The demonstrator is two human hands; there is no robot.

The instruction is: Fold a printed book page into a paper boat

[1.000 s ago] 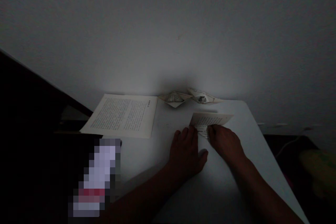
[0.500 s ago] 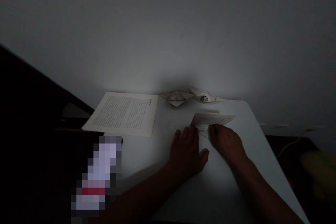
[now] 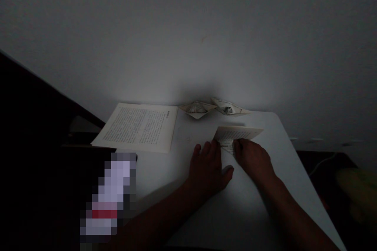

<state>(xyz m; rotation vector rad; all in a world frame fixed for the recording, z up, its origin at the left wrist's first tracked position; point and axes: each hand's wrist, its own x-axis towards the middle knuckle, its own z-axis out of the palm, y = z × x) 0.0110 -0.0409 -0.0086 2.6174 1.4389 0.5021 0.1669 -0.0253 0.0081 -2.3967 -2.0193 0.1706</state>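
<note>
A partly folded sheet of printed paper (image 3: 240, 133) lies on the white table, its far flap standing up and a slanted fold nearer me. My left hand (image 3: 207, 168) rests palm down with fingers spread and thumb out, its fingertips at the paper's left corner. On the other side, my right hand (image 3: 253, 160) is closed, with curled fingers pressed on the right part of the fold; the fingertips are partly hidden. Beyond the hands stand two folded paper boats, the left boat (image 3: 197, 110) touching or nearly touching the right boat (image 3: 231, 109).
Flat printed pages (image 3: 135, 127) lie at the table's back left, jutting past its edge. A pixelated oblong object (image 3: 110, 196) is at the left edge. The wall (image 3: 188, 39) rises behind the white table (image 3: 294, 188). A pale cable (image 3: 322, 162) shows at right.
Almost nothing differs. Both hands stay on the folded paper in nearly the same pose, and the view has shifted very slightly.
</note>
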